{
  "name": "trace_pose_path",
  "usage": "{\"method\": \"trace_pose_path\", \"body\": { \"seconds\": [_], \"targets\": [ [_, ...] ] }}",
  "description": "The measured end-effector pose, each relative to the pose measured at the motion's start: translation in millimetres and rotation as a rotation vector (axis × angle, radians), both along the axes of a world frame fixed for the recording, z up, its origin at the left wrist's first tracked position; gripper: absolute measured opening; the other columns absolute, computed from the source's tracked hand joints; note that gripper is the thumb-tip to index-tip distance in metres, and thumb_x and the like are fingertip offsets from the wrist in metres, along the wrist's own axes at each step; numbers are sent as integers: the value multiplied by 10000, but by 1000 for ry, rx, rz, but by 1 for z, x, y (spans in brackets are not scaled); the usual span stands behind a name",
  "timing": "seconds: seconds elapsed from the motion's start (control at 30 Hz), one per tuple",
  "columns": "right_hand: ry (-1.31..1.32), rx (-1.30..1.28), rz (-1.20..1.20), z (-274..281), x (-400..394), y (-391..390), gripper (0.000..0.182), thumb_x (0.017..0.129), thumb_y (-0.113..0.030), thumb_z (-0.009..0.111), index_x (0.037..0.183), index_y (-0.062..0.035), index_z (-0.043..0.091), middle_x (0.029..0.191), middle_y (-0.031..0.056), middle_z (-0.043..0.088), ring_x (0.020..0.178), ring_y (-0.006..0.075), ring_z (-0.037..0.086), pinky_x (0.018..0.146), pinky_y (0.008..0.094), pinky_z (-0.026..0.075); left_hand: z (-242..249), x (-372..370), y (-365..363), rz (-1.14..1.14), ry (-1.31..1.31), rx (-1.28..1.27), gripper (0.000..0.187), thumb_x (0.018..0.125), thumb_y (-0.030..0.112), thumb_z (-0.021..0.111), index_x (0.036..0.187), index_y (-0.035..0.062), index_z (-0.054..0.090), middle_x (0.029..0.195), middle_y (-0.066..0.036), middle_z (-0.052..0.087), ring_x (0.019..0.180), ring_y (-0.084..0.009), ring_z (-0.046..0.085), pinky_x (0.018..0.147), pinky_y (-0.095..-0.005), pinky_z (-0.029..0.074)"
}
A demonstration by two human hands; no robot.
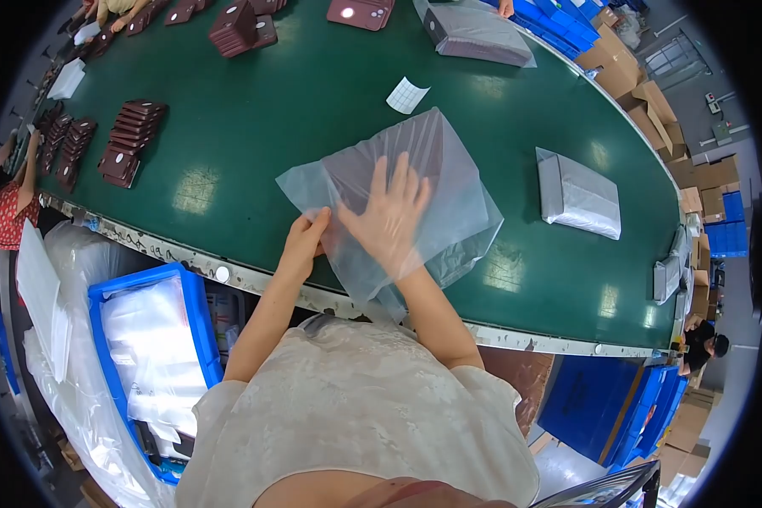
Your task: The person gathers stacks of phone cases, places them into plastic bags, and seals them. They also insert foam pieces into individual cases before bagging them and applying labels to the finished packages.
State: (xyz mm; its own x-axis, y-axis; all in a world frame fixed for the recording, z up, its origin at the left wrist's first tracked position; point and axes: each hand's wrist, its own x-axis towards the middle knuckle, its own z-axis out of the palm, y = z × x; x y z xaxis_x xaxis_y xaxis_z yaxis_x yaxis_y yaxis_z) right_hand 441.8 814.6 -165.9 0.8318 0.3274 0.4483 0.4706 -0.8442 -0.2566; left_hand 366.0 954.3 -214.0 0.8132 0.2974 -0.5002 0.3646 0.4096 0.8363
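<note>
A clear plastic bag [457, 199] lies spread on the green table in front of me. Something dark and reddish shows dimly through its upper part; I cannot make out exactly what. My left hand [303, 240] is closed, pinching the bag's left edge between thumb and fingers. My right hand [388, 216] is open and flat, its fingers spread towards the far side of the bag. A film of plastic seems to cover part of it, so it looks to be inside the bag, though this is not certain. Just beyond the bag lies a white sheet of labels [407, 96].
Stacks of maroon pieces [133, 140] stand on the green table [237, 161] at left. Wrapped packages [577, 195] lie at right and far back [478, 35]. A blue crate [199, 326] of plastic bags is at my left. Co-workers [13, 207] sit along the table.
</note>
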Motion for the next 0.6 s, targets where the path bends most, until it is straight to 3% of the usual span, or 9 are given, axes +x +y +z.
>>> {"method": "trace_pose_path", "body": {
  "seconds": [0.17, 0.27, 0.43, 0.53, 0.6],
  "targets": [
    [-36, 6, 69, -2, 11, -16, 849, 736, -476, 747, 1374, 32, 510, 1477, 256, 428, 1343, 431, 396, 1103, 619, 223, -25, 18, -10, -19, -162, -160, 183, 1025, 246, 562, 1027, 70, 611, 952, 12, 640, 860, -95, 617, 747, -291, 540],
    [-14, 35, 341, -8, 17, -32, 802, 749, -433, 745, 1381, 5, 519, 1483, 216, 440, 1389, 429, 348, 1118, 633, 184, -24, 18, -10, 22, -172, -228, 199, 1039, 230, 530, 989, 50, 598, 945, 10, 624, 840, -91, 605, 749, -286, 539],
    [-26, -78, 270, -8, -4, -48, 834, 748, -407, 746, 1435, -23, 470, 1505, 204, 417, 1418, 426, 304, 1135, 646, 128, -36, 11, -8, -9, -204, -192, 185, 1045, 196, 501, 989, 47, 595, 904, -2, 614, 793, -103, 605, 751, -298, 544],
    [60, 99, 94, -21, -12, -32, 892, 753, -388, 736, 1486, -18, 388, 1540, 193, 372, 1439, 426, 265, 1135, 667, 84, -36, 1, 10, -74, -225, -113, 183, 1047, 177, 486, 987, 40, 592, 891, -14, 613, 760, -119, 604, 752, -311, 549],
    [71, 102, 133, -24, -20, -15, 906, 757, -391, 731, 1494, -10, 366, 1547, 196, 357, 1441, 427, 261, 1133, 672, 77, -19, -7, 25, 50, -167, -137, 184, 1046, 163, 478, 983, 29, 586, 906, -33, 625, 779, -153, 631, 770, -325, 554]
  ]
}}
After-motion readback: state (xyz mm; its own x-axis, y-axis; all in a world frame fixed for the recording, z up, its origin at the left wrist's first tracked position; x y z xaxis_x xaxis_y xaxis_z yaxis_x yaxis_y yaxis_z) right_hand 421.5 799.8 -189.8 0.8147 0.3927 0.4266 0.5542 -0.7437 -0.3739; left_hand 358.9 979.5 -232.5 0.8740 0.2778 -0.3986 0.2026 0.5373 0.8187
